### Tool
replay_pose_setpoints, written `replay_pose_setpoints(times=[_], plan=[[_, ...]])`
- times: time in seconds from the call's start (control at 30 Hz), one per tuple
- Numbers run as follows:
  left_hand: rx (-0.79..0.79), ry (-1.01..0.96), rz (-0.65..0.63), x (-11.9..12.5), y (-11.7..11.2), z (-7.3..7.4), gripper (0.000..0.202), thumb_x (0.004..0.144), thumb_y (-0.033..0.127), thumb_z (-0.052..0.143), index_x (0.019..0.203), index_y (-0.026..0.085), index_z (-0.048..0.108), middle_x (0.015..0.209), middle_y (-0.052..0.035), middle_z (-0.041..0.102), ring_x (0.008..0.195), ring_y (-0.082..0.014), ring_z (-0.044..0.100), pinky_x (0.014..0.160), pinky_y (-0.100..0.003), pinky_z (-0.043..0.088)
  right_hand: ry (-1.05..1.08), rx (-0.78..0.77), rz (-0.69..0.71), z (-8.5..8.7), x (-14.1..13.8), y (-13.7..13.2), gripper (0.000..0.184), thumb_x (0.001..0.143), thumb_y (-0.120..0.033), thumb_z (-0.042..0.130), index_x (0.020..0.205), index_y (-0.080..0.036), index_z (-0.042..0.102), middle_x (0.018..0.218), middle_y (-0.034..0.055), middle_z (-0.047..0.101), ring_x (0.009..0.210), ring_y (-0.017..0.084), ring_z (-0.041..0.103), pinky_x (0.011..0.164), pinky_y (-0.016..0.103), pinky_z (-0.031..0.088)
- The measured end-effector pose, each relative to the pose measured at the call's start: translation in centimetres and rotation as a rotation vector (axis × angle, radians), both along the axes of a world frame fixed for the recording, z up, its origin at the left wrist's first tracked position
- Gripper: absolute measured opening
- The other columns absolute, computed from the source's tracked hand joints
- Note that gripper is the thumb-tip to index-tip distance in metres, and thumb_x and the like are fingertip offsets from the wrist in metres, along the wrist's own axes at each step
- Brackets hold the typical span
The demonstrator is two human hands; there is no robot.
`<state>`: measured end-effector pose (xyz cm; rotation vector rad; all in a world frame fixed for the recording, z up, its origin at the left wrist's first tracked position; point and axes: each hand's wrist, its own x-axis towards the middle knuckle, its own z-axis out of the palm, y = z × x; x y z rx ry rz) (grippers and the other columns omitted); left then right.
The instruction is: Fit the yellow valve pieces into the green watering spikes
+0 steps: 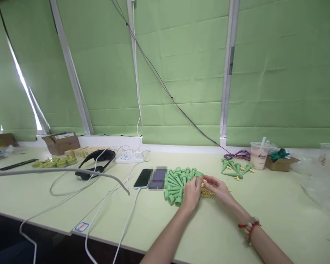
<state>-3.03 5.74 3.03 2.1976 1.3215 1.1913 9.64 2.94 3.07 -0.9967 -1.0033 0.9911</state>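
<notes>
Grips a green cone (198,173) in the left fingers (199,182), just left of the right fingers (212,179) (impossible to say whether loaded); shows little of its long axis; lies inside the desk's (277,205) near edge.

dark device (158,178) — pixelated | yellow pieces (208,192) — partly behind right hand (220,189)

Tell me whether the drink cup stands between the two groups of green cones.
No, the drink cup stands to the right of both the larger green pile and the smaller green group.
</notes>
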Motion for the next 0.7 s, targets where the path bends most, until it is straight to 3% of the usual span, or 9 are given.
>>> replay_pose_setpoints(times=[0.2,0.27,0.43,0.6,0.7], plan=[[-0.046,-0.051,-0.035,-0.1,-0.6,0.2,0.05,0.088,0.054,0.025,0.075,0.019,0.059,0.064,-0.0046,0.061,0.058,-0.0161,0.052,0.056,-0.027,0.033,0.013,-0.05,0.0,-0.5,-0.2,0.1,0.045,0.044,-0.05,0.079,0.074,-0.016,0.072,0.072,0.0078,0.071,0.065,0.02,0.065,0.068,0.038,0.054],[-0.067,-0.112,-0.043,0.1,-0.7,0.1,0.051,0.088,0.053,0.025,0.074,0.019,0.059,0.065,-0.0049,0.061,0.06,-0.0162,0.052,0.057,-0.027,0.034,-0.002,-0.02,-0.035,-0.7,-0.2,0.1,0.048,0.043,-0.046,0.081,0.08,-0.017,0.072,0.077,0.0074,0.071,0.068,0.019,0.065,0.066,0.034,0.054],[-0.107,-0.237,-0.069,0.6,-0.6,-0.1,0.051,0.089,0.051,0.025,0.07,0.018,0.06,0.064,-0.0044,0.06,0.058,-0.0151,0.051,0.057,-0.027,0.035,-0.021,-0.099,0.041,-1.0,-0.2,0.0,0.044,0.061,-0.053,0.069,0.084,-0.015,0.072,0.082,0.0092,0.07,0.066,0.017,0.063,0.06,0.029,0.052],[-0.108,-0.233,-0.041,0.5,-0.6,0.3,0.051,0.088,0.051,0.027,0.067,0.017,0.059,0.059,-0.0025,0.056,0.055,-0.0135,0.048,0.055,-0.025,0.033,-0.031,-0.053,0.054,-0.9,0.0,-0.1,0.048,0.06,-0.045,0.073,0.098,-0.017,0.068,0.091,0.0069,0.069,0.073,0.014,0.062,0.062,0.024,0.05],[-0.123,-0.233,-0.032,0.4,-0.5,0.5,0.053,0.088,0.053,0.026,0.065,0.017,0.058,0.057,-0.0015,0.053,0.055,-0.0131,0.047,0.054,-0.024,0.032,-0.029,-0.101,0.06,-0.7,0.0,-0.1,0.045,0.064,-0.049,0.069,0.094,-0.016,0.069,0.088,0.007,0.069,0.068,0.013,0.061,0.06,0.024,0.048]])
